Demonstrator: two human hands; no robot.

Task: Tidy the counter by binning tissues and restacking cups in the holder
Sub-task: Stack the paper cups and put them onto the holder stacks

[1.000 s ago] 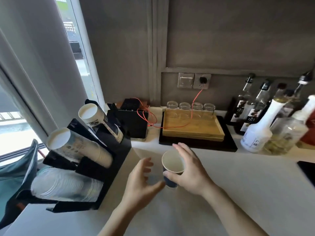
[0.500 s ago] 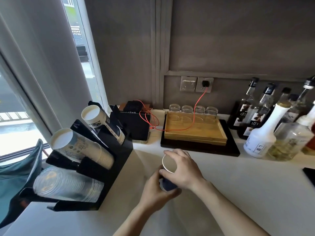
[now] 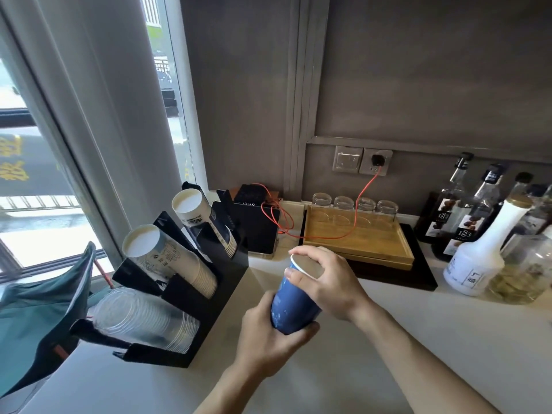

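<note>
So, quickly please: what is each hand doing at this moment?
Left hand: grips the lower part of the blue paper cup.
Right hand: holds the same cup at its rim.

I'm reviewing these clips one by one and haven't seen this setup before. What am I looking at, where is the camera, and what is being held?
There is no machine: a person's bare hands, filmed by a camera worn on the head, looking down at a white counter. The left hand grips the bottom of a blue paper cup, and the right hand curls over its rim. To the left stands a black cup holder with stacked cups. Behind are a wooden tray, upturned glasses and bottles.
</note>
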